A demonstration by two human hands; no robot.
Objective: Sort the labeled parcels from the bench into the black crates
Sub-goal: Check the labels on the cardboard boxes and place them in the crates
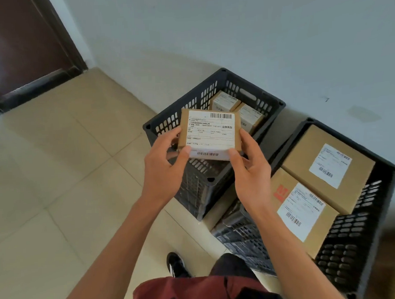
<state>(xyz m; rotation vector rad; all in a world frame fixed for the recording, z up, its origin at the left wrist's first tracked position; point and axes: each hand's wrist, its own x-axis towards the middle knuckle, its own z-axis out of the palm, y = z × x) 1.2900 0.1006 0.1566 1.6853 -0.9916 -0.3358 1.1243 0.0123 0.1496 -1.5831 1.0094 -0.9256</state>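
A small brown parcel point(210, 132) with a white shipping label faces me, held over the near part of the left black crate point(267, 100). My left hand point(164, 167) grips its left edge with the thumb on the label's lower corner. My right hand point(250, 167) holds the right edge the same way. Two small labeled boxes point(236, 108) lie inside that left crate. The right black crate point(357, 244) holds two larger labeled cartons point(325, 165).
Both crates stand on a beige tiled floor point(67, 179) against a pale wall point(254, 32). A dark brown door point(21, 44) is at the upper left. My shoe point(176, 264) and dark red shorts show at the bottom.
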